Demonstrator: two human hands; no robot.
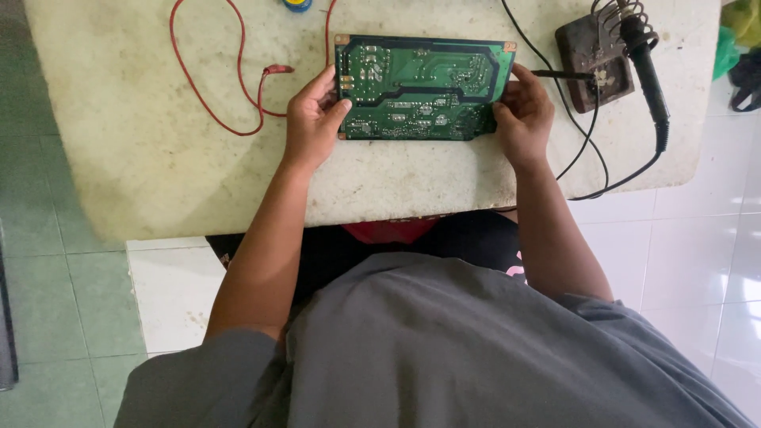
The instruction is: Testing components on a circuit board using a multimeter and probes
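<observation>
Two hands framed a flat green rectangular circuit board (422, 88) near the far edge of the worn pale worktop (143, 158): the left hand (313, 119) gripped its left edge beside a looping red wire (214, 95), the right hand (523, 115) its right edge, near a black soldering iron (646, 59).

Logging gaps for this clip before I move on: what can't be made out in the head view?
- Underside of the circuit board: faces the table.
- Fingers of the left hand and right hand: partly tucked behind the board's edges.
- Blue round object: cut off by the top edge.
- Board components: too small to identify.
- Soldering iron tip: hidden in its stand's coil.
</observation>
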